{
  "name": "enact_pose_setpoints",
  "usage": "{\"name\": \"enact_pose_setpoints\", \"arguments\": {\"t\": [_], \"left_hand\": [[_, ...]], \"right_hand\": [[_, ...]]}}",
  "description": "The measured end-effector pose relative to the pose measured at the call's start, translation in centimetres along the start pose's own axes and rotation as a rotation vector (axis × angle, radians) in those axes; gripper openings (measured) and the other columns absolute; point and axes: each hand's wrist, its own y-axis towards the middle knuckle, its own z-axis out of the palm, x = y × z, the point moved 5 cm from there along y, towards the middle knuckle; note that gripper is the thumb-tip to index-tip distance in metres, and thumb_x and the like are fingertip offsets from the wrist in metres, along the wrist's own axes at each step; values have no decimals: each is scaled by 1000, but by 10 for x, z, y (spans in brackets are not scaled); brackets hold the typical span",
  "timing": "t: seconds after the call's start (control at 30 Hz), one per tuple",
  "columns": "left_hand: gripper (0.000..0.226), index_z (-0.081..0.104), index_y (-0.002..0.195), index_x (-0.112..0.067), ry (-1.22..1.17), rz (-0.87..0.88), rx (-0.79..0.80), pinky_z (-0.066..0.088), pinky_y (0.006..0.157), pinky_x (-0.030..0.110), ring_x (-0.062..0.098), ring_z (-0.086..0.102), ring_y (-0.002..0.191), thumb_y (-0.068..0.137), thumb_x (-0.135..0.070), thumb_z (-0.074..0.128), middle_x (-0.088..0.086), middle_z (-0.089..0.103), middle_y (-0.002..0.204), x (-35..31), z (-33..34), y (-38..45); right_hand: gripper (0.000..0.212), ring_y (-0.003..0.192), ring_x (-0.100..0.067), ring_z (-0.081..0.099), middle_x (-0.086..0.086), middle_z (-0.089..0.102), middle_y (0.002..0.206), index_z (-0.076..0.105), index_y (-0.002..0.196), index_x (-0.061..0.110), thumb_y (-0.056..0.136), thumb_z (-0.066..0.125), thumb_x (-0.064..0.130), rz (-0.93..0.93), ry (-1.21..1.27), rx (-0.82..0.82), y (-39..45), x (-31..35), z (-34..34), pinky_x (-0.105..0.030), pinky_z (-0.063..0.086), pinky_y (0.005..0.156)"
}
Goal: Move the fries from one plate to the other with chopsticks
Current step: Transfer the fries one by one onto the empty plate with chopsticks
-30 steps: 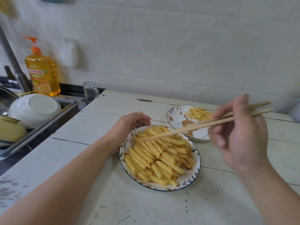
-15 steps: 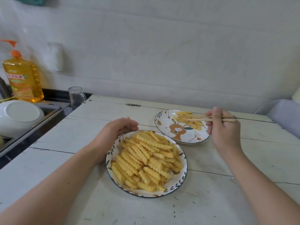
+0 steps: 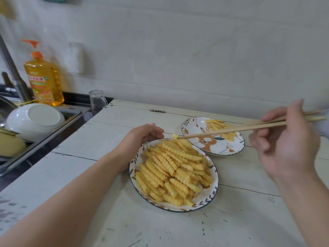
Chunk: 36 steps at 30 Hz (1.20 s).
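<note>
A near plate (image 3: 211, 196) with a leaf-patterned rim carries a heap of crinkle-cut fries (image 3: 172, 172). Behind it to the right, a far plate (image 3: 222, 150) with a bear picture bears a few fries (image 3: 216, 124). My right hand (image 3: 286, 141) grips a pair of wooden chopsticks (image 3: 236, 129) that reach left over the far plate. A small piece of fry (image 3: 175, 136) is pinched at their tips, above the gap between the plates. My left hand (image 3: 140, 138) rests with curled fingers against the near plate's far left rim.
The plates stand on a worn white wooden table (image 3: 106, 175). Left of it is a sink with an upturned white bowl (image 3: 34, 121) and a yellow detergent bottle (image 3: 43, 81). A small glass (image 3: 97, 100) stands at the table's back left corner. The wall runs close behind.
My right hand has come back from the far plate, rising and swinging the chopstick tips leftward to the near plate's far edge, now with a fry piece at the tips. The left hand stayed put.
</note>
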Motion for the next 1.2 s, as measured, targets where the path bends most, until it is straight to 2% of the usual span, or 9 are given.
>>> {"name": "enact_pose_setpoints", "arguments": {"t": [0.13, 0.3, 0.43, 0.53, 0.7, 0.8, 0.97, 1.1, 1.2], "left_hand": [[41, 80, 111, -11, 3, 11, 10, 48, 110, 33, 20, 74, 114, 109, -36, 47, 12, 79, 117, 1, -2, 0], [40, 80, 110, -12, 11, 1, 5, 47, 113, 34, 19, 74, 113, 109, -36, 48, 11, 80, 117, 1, -2, 0], [44, 81, 108, -15, 3, 10, 10, 49, 109, 32, 18, 75, 112, 95, -47, 53, 8, 81, 115, 1, -2, 1], [39, 81, 108, -14, -3, 4, -2, 49, 110, 36, 19, 75, 113, 108, -38, 50, 9, 80, 116, 3, -3, 1], [41, 80, 111, -10, -6, -7, 5, 49, 110, 39, 20, 74, 113, 109, -36, 48, 8, 80, 115, 6, -3, 2], [40, 81, 109, -11, -17, 1, 4, 49, 109, 40, 22, 74, 114, 108, -35, 49, 9, 80, 116, 7, -4, 3], [48, 86, 98, -19, -24, 28, 58, 48, 114, 47, 25, 75, 112, 80, -58, 65, 9, 81, 109, 12, -11, 22], [46, 87, 98, -20, -24, 35, 95, 46, 116, 49, 26, 74, 115, 80, -56, 64, 9, 81, 111, 21, -14, 29], [46, 86, 97, -20, -36, 20, 91, 47, 115, 47, 24, 75, 113, 78, -57, 65, 9, 81, 110, 24, -14, 32]], "right_hand": [[59, 30, -16, 31, -9, 44, 45, 60, 54, 15, 98, 38, 47, 60, -42, 253, -40, -10, 34, -16, 33, 40], [54, 30, -19, 35, -12, 46, 45, 64, 56, 14, 93, 42, 47, 42, -144, 384, -56, -18, 43, -16, 31, 40], [54, 31, -15, 33, -7, 46, 45, 66, 56, 17, 96, 44, 46, -36, -138, 289, -44, -8, 34, -17, 25, 43], [57, 35, -18, 35, -3, 50, 49, 66, 57, 20, 106, 42, 36, -134, -159, 99, -21, -1, 15, -21, 23, 42], [41, 54, -19, 52, -1, 58, 63, 63, 72, 27, 102, 43, 46, -350, -614, -144, 18, -5, -34, -40, 43, 55], [43, 54, -20, 55, -5, 59, 60, 64, 72, 30, 100, 42, 53, -367, -768, -155, 33, -12, -54, -51, 51, 63], [41, 56, -6, 59, 18, 63, 62, 66, 76, 29, 99, 42, 52, -378, -793, -59, 40, -27, -54, -42, 51, 61], [45, 67, -23, 64, 12, 60, 59, 68, 81, 20, 100, 40, 51, -423, -884, 36, 39, -41, -47, -43, 52, 65], [39, 72, -23, 67, 10, 64, 65, 67, 83, 24, 100, 41, 47, -424, -897, 51, 42, -48, -45, -42, 54, 68]]}}
